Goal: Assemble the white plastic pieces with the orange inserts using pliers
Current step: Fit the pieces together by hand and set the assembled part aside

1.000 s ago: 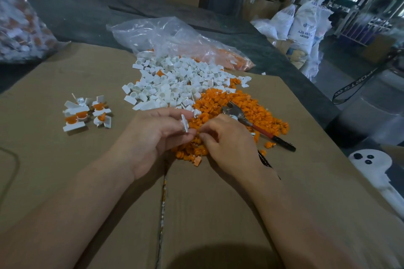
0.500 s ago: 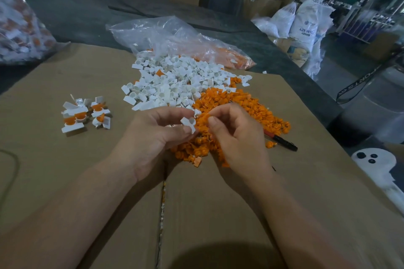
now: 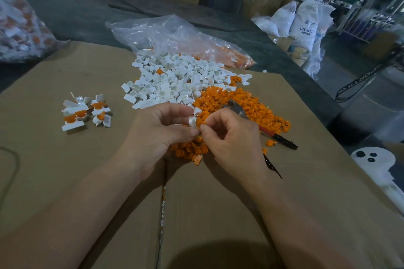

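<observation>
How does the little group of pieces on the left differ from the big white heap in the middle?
The little group is a few pieces; the white heap holds far more. White pieces in the little group carry orange inserts; the white heap is almost all plain white. The little group lies apart, while the white heap touches the orange heap. Both lie on the cardboard.

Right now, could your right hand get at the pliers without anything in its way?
Probably yes: the pliers lie atop the orange pile just beyond the right hand. It is pinching an insert at the white piece in the left hand, though, so it must let go first.
</observation>
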A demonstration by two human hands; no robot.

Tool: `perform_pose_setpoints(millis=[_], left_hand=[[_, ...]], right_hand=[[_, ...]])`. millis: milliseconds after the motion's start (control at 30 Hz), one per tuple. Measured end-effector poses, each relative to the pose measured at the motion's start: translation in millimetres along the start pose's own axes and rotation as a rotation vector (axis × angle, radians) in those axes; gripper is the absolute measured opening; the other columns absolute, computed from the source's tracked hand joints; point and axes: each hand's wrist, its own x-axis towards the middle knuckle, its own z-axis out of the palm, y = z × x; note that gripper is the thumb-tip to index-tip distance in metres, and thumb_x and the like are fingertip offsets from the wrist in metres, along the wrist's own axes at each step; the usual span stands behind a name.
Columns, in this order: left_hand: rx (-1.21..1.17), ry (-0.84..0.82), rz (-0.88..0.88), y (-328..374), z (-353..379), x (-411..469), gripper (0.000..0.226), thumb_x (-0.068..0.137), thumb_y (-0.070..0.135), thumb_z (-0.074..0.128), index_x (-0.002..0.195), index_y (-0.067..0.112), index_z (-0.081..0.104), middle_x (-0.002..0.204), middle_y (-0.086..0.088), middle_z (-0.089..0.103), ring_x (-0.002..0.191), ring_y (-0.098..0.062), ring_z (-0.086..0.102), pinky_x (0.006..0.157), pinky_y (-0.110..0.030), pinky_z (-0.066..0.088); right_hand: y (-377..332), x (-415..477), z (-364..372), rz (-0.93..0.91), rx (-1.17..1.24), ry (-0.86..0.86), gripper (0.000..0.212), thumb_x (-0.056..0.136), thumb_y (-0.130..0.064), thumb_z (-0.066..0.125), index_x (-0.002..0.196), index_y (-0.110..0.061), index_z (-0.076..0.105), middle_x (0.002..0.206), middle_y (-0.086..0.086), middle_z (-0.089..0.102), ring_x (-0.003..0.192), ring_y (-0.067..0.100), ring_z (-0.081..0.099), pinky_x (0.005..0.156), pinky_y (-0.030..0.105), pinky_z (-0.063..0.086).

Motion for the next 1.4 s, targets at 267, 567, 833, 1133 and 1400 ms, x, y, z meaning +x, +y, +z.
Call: perform_pose_setpoints(millis=[267, 567, 833, 1133, 1400], left_hand=[[0.128, 0.020, 0.052, -6, 0, 2, 0.033, 0.060, -0.003, 0.078, 0.077, 0.025, 0.074, 0.084, -0.004, 0.073, 0.075, -0.018, 0.070, 0.067, -0.023, 0.055], [0.164, -0.081, 0.064, 1, 0, -1, 0.030, 0.067, -0.007, 0.072, 0.084, 0.018, 0.071, 0.078, 0.009, 0.073, 0.069, 0.000, 0.067, 0.059, -0.008, 0.049], [0.202, -0.097, 0.094, -1, 0, 0, 0.032, 0.069, -0.005, 0.072, 0.086, 0.022, 0.070, 0.075, 0.017, 0.072, 0.073, 0.003, 0.067, 0.062, -0.007, 0.049], [0.081, -0.040, 0.048, -2, 2, 1, 0.030, 0.083, -0.001, 0.061, 0.082, 0.028, 0.071, 0.067, 0.005, 0.069, 0.064, -0.003, 0.064, 0.057, -0.010, 0.048], [0.143, -0.027, 0.173, 0, 4, -1, 0.031, 0.080, -0.005, 0.062, 0.084, 0.025, 0.068, 0.060, 0.008, 0.060, 0.057, 0.002, 0.059, 0.054, -0.006, 0.045]], right_hand=[[2, 0, -3, 0.061, -0.012, -0.038, 0.022, 0.079, -0.020, 0.067, 0.064, -0.027, 0.053, 0.052, -0.015, 0.052, 0.052, 0.003, 0.053, 0.045, 0.014, 0.041], [2, 1, -9, 0.184, 0.173, -0.085, 0.022, 0.076, -0.021, 0.071, 0.060, -0.026, 0.057, 0.056, 0.001, 0.063, 0.051, 0.023, 0.061, 0.048, 0.043, 0.053], [4, 1, -11, 0.206, 0.214, -0.129, 0.021, 0.078, -0.016, 0.071, 0.063, -0.024, 0.058, 0.054, -0.004, 0.064, 0.046, 0.011, 0.061, 0.046, 0.030, 0.054], [2, 2, -7, 0.176, 0.276, -0.074, 0.030, 0.073, -0.019, 0.076, 0.092, -0.034, 0.058, 0.087, -0.013, 0.062, 0.076, -0.001, 0.060, 0.064, 0.011, 0.048], [3, 1, -6, 0.208, 0.355, -0.145, 0.037, 0.076, -0.017, 0.072, 0.112, -0.012, 0.064, 0.088, -0.012, 0.067, 0.083, 0.003, 0.066, 0.070, 0.015, 0.053]])
